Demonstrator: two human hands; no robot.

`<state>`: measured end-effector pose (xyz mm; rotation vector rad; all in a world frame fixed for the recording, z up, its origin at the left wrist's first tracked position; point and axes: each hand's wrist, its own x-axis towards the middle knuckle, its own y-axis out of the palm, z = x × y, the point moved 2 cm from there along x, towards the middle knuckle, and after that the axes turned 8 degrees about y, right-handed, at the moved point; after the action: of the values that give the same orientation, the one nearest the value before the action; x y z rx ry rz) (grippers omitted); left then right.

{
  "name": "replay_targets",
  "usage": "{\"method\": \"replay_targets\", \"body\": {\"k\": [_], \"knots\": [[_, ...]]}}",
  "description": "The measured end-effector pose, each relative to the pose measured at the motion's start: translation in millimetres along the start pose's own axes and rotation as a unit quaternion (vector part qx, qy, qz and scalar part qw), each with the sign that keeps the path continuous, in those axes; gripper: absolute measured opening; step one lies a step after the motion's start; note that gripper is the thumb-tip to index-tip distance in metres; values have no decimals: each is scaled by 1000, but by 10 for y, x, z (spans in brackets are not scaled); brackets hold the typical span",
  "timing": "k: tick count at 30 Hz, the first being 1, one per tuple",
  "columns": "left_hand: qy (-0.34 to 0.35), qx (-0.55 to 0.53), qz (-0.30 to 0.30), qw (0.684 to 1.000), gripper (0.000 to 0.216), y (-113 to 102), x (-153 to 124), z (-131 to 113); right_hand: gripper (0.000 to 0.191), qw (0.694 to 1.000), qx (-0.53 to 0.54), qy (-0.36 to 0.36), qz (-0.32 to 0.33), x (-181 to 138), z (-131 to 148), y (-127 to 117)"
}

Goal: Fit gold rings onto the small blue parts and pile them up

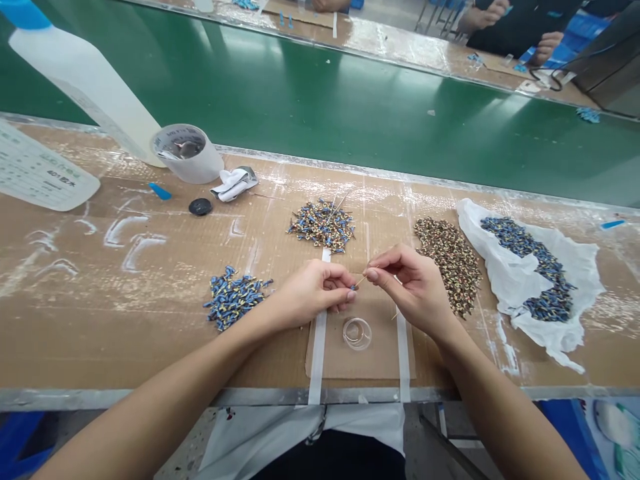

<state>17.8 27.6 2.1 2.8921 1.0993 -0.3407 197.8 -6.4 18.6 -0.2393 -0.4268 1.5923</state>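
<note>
Component, small and blue, is pinched between the fingertips of the left hand, just above a taped cardboard pad at the near middle of the bench. A thin stick is gripped in the closed right hand, its tip meeting the component. A clear round dish is set on the pad just below both hands.

Piles are ranged around:
- blue parts to the left
- mixed parts behind
- brown parts to the right
- dark blue parts on a white bag farther right

The bench top is covered in scuffed, glue-streaked cardboard. It is bounded in front by a metal edge and behind by a green belt. Open board lies at the near left.
</note>
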Motion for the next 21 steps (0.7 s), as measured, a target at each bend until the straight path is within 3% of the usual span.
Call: {"method": "replay_targets", "body": {"k": [16,21], "knots": [[36,27,19,999,18,-21,-4,33,7,997,-56,-46,4,-29,70,-9],[28,23,23,999,16,-26,-10,24,6,999,49,-2,17,-66,99,-115]]}}
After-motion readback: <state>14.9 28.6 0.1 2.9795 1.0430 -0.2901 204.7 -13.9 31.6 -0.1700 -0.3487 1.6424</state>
